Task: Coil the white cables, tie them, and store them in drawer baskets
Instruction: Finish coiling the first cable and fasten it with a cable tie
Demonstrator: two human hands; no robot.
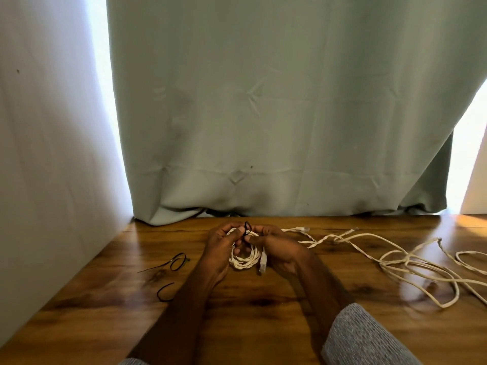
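Note:
A small coil of white cable (243, 260) is held upright over the wooden table (237, 320), between both hands. My left hand (221, 248) grips its left side. My right hand (276, 250) grips its right side. Both sets of fingertips pinch a thin black tie (247, 229) that loops up over the coil's top. A clear plug (263, 262) hangs from the coil by my right palm. Loose white cables (411, 262) sprawl uncoiled across the table to the right.
Two spare black ties lie on the table to the left, one (177, 260) farther back, one (165, 291) nearer. A white wall (52, 154) closes the left side. A grey-green curtain (263, 114) hangs behind the table's far edge.

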